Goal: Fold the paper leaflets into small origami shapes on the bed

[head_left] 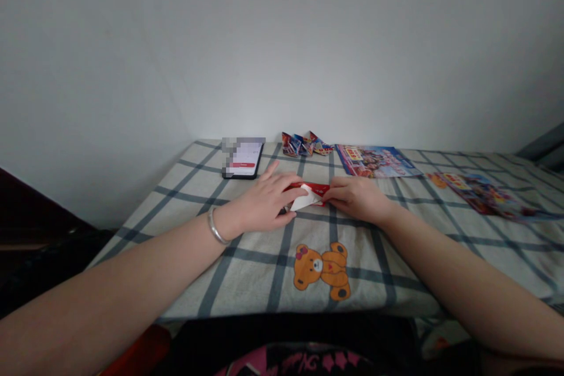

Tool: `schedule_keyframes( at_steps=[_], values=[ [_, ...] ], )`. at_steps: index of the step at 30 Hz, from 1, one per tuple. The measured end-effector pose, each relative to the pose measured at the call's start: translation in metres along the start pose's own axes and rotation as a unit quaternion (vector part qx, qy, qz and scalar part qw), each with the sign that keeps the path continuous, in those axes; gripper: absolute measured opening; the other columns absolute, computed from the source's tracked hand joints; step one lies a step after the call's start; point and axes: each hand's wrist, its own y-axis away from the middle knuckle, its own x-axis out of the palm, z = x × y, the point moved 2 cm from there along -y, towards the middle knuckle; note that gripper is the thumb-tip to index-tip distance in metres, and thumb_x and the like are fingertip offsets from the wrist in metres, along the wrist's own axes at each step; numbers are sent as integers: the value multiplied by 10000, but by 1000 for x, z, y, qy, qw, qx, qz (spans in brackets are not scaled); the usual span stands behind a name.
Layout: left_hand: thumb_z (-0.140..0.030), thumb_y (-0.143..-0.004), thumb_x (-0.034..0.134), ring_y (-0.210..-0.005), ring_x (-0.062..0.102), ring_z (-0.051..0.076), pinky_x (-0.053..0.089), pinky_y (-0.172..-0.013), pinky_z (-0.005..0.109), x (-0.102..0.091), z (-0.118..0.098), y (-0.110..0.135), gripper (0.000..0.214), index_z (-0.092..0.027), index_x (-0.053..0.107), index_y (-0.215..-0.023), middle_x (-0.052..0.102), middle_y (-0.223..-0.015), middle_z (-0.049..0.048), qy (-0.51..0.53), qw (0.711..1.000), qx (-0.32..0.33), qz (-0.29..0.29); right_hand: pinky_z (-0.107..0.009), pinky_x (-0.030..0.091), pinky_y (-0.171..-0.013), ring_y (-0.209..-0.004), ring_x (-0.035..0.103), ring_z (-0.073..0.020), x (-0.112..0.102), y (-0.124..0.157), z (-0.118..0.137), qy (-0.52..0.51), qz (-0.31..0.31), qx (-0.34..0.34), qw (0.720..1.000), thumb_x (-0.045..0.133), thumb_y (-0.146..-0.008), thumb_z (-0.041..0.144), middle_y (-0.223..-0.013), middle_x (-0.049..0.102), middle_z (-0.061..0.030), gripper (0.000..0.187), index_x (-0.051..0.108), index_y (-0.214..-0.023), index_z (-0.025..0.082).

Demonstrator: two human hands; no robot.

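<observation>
A small piece of red and white folded paper [310,194] lies on the checked cloth [247,258] in the middle of the surface. My left hand [264,202], with a silver bangle on its wrist, presses on the paper's left end, thumb under a white flap. My right hand [358,198] pinches the paper's right end. Both hands rest on the cloth, and the paper is partly hidden between them.
A phone [243,158] with a lit screen lies behind my left hand. Folded colourful paper shapes [306,144] sit by the wall. Two printed leaflets [376,161] [482,192] lie to the right. A bear print [322,267] marks the cloth near the front edge.
</observation>
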Motion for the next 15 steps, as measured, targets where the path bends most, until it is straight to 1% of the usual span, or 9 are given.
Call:
schedule_keyframes(
  at_steps=[2, 5, 7, 9, 12, 15],
  values=[
    [-307, -886, 570, -1230, 501, 257, 201, -1168, 569, -1, 0, -1, 412, -193, 524, -1279, 523, -1313, 116, 3, 1000, 9, 2, -246, 353, -618, -739, 583, -123, 0, 0, 0, 6, 4, -1, 1000, 531, -939, 224, -883, 660, -17, 196, 726, -952, 239],
    [-275, -873, 578, -1147, 528, 258, 372, -1073, 488, -3, -2, -3, 374, -184, 555, -1235, 536, -1262, 109, -2, 1000, 24, 4, -245, 343, -606, -731, 578, -121, -1, 0, 0, 11, 10, -1, 1000, 529, -932, 211, -875, 657, -21, 197, 724, -944, 232],
    [-266, -862, 590, -1106, 536, 261, 435, -997, 443, -3, -2, -4, 358, -187, 570, -1210, 539, -1252, 100, -1, 1000, 25, 6, -245, 344, -604, -733, 581, -123, -2, 0, 0, 12, 11, 3, 1000, 527, -933, 217, -871, 657, -24, 198, 725, -944, 227],
    [-273, -864, 596, -1094, 537, 262, 445, -975, 436, -3, -3, -4, 358, -192, 571, -1212, 537, -1261, 97, 4, 1000, 21, 6, -247, 352, -608, -742, 589, -128, -2, 0, 1, 16, 7, 8, 1000, 524, -938, 237, -876, 662, -25, 203, 725, -965, 233],
    [-288, -888, 580, -1119, 531, 266, 436, -986, 447, -4, -3, -5, 384, -191, 548, -1259, 524, -1296, 109, 9, 1000, 13, -6, -249, 366, -612, -754, 605, -134, -1, 0, 2, 15, 2, 8, 1000, 528, -943, 274, -896, 677, -24, 211, 726, -1015, 259],
    [-291, -912, 558, -1126, 531, 265, 424, -992, 459, -5, -3, -5, 352, -196, 561, -1250, 526, -1309, 111, -3, 1000, -1, -17, -246, 382, -618, -762, 618, -134, 1, -1, 3, 4, 8, 7, 1000, 521, -949, 288, -920, 694, -30, 227, 729, -1035, 263]
  ],
)
